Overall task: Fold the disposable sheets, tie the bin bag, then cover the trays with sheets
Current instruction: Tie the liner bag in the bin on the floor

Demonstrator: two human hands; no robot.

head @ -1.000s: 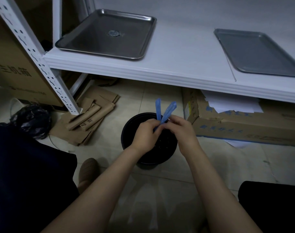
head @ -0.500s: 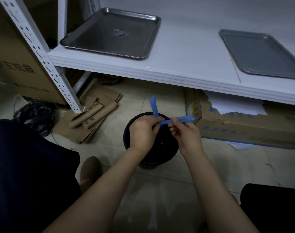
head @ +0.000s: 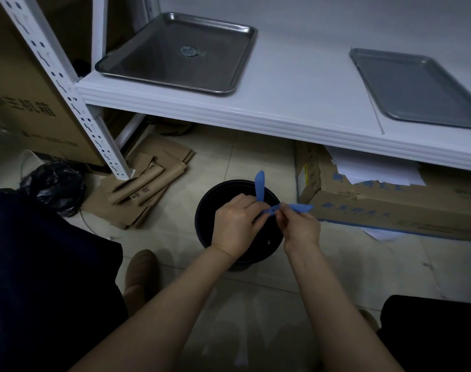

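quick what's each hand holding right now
left hand: closed, gripping the upright blue strap
right hand: closed, pinching the sideways blue strap

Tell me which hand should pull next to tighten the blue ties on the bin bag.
Right, probably. The right hand pinches the sideways blue tie and can draw it outward. The left hand grips the crossing above the black bin, so it suits anchoring.

Left tray (head: 153,57) and right tray (head: 416,87) lie well apart on the shelf (head: 296,103). On the floor (head: 255,157) before it, the bin (head: 205,210) stands between cardboard (head: 148,189) on the left and a box (head: 389,208) on the right.
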